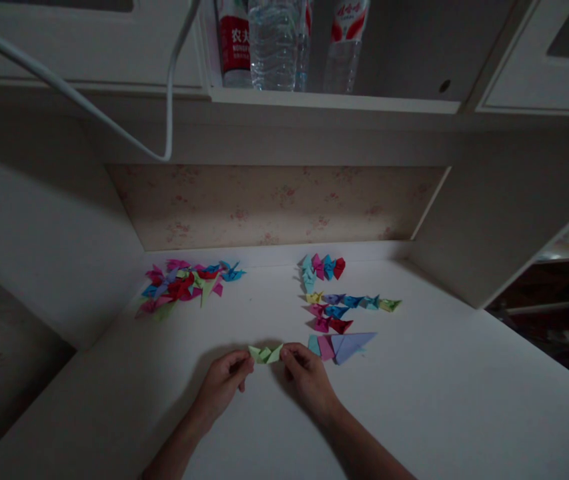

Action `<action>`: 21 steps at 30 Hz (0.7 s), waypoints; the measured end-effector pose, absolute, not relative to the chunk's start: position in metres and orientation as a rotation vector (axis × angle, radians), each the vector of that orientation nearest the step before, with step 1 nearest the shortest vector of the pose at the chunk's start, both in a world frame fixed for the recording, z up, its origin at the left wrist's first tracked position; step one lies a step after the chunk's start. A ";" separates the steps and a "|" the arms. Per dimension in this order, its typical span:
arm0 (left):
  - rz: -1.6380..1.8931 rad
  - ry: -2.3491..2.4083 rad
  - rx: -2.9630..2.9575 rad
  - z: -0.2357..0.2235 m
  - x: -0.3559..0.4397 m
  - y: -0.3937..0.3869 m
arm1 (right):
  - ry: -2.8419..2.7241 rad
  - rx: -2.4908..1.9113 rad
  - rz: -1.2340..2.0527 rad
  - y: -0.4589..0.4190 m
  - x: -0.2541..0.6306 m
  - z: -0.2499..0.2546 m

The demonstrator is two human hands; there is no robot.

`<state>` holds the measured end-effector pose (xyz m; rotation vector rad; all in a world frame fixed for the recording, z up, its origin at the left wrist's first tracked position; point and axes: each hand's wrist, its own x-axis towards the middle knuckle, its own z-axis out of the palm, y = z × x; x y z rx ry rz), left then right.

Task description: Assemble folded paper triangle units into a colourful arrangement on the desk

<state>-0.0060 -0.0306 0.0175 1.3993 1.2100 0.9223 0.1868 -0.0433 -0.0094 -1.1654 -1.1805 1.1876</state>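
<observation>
A light green folded paper piece (pixel 266 355) with pointed ends is stretched between my two hands, just above the white desk. My left hand (pixel 224 383) pinches its left tip between thumb and fingers. On the other side, my right hand (pixel 308 379) pinches the right tip the same way. Close to my right hand lie flat folded papers, among them a large purple one (pixel 351 347) and a pink one (pixel 325 347). Beyond them, small folded paper pieces in rows include a red one (pixel 341 325) and a yellow one (pixel 314 298).
A heap of colourful origami cranes (pixel 181 288) sits at the back left of the white desk (pixel 264 433). Overhead, a shelf (pixel 334 100) holds several plastic bottles (pixel 274 47). A white cable or lamp arm (pixel 169 100) hangs at upper left. Side panels (pixel 484 220) enclose the desk.
</observation>
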 end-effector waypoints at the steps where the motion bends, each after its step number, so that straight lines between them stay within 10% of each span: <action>1: 0.920 1.207 1.404 0.018 -0.006 -0.031 | -1.182 -1.166 1.188 -0.043 0.187 -0.009; 21: 0.905 1.214 1.410 0.018 -0.007 -0.031 | -1.195 -1.176 1.145 -0.044 0.186 -0.007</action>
